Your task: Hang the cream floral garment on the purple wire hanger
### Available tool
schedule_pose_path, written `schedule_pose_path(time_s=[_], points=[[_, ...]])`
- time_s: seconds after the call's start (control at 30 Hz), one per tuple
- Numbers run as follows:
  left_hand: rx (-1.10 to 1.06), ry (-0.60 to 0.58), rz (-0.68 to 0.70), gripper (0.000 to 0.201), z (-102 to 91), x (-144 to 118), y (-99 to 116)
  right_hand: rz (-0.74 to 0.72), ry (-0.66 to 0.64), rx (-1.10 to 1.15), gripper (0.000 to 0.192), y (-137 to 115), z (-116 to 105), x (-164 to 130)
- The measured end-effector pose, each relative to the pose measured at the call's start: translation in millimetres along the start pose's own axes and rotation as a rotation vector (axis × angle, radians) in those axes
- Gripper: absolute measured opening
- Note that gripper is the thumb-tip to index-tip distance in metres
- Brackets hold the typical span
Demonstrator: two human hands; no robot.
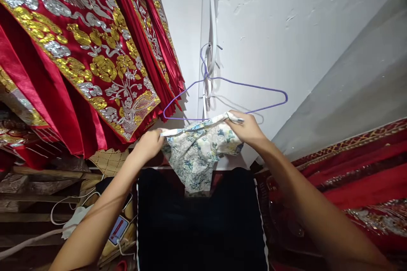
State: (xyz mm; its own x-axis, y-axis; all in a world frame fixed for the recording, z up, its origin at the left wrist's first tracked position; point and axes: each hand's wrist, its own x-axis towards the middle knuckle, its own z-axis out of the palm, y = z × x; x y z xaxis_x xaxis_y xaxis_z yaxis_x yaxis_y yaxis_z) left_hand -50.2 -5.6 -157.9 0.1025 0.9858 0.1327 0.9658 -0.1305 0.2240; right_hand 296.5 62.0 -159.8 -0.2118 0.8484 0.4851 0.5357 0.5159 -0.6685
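Far left: red skirts [79, 59], pleated satin, gold and silver embroidery, hems hanging just above left hand.
Left hand [149, 145]: fingers closed, pinching left edge of cloth [197, 152].
Cloth: thin floral cotton, crumpled, stretched between hands, sagging over dark board [200, 220].
Hanger [229, 97]: thin purple wire, hung on white wall [286, 29], lower bar just behind cloth top edge.
Right hand [248, 129]: closed on cloth right corner.
Open room: bare wall right of hanger.
Right: red trimmed fabric [359, 169].
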Motion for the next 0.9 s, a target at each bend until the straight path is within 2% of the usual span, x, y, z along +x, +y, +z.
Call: schedule_pose_path(time_s=[0.1, 0.17, 0.23, 0.33, 0.4, 0.43, 0.47, 0.53, 0.57, 0.6, 0.63, 0.67, 0.73, 0.77, 0.83, 0.9], points=[[-0.075, 0.17, 0.073, 0.04, -7.1, 20, 0, -0.003, 0.016, 0.066, 0.023, -15, -14, -4], [-0.154, 0.275, 0.088, 0.045, -11.4, 34, 4, 0.004, 0.023, 0.094, 0.024, -23, -17, -4], [-0.275, 0.371, 0.161, 0.049, -16.2, 47, 9, 0.018, 0.016, 0.109, 0.024, -29, -15, -4], [-0.443, 0.444, 0.345, 0.05, -24.2, 64, 20, 0.022, -0.036, 0.115, 0.028, -31, -11, -6], [-0.489, 0.464, 0.393, 0.049, -29.3, 72, 26, -0.022, -0.045, 0.101, 0.026, -28, -12, -7], [-0.492, 0.474, 0.391, 0.049, -31.6, 74, 29, -0.043, -0.001, 0.082, 0.029, -24, -15, -7], [-0.486, 0.478, 0.388, 0.047, -33.9, 75, 30, -0.052, 0.086, 0.057, 0.042, -20, -20, -6], [-0.461, 0.465, 0.396, 0.041, -38.5, 74, 31, -0.02, 0.341, -0.012, 0.083, -8, -37, 0], [-0.443, 0.46, 0.402, 0.039, -40.9, 73, 31, 0.017, 0.448, -0.045, 0.098, -1, -47, 4], [-0.422, 0.457, 0.407, 0.036, -43.4, 72, 31, 0.06, 0.503, -0.064, 0.102, 5, -59, 9], [-0.399, 0.459, 0.406, 0.033, -45.8, 71, 30, 0.102, 0.499, -0.071, 0.096, 12, -71, 14], [-0.377, 0.471, 0.398, 0.03, -48.0, 70, 30, 0.138, 0.456, -0.066, 0.082, 17, -83, 19], [-0.346, 0.535, 0.357, 0.025, -51.8, 72, 28, 0.188, 0.32, -0.036, 0.049, 23, -104, 24], [-0.344, 0.57, 0.322, 0.024, -53.1, 73, 27, 0.196, 0.251, -0.013, 0.041, 23, -112, 24], [-0.386, 0.589, 0.236, 0.024, -54.5, 78, 25, 0.185, 0.136, 0.068, 0.034, 16, -121, 22], [-0.467, 0.542, 0.168, 0.028, -54.7, 83, 25, 0.188, 0.082, 0.198, 0.035, 2, -121, 19]])
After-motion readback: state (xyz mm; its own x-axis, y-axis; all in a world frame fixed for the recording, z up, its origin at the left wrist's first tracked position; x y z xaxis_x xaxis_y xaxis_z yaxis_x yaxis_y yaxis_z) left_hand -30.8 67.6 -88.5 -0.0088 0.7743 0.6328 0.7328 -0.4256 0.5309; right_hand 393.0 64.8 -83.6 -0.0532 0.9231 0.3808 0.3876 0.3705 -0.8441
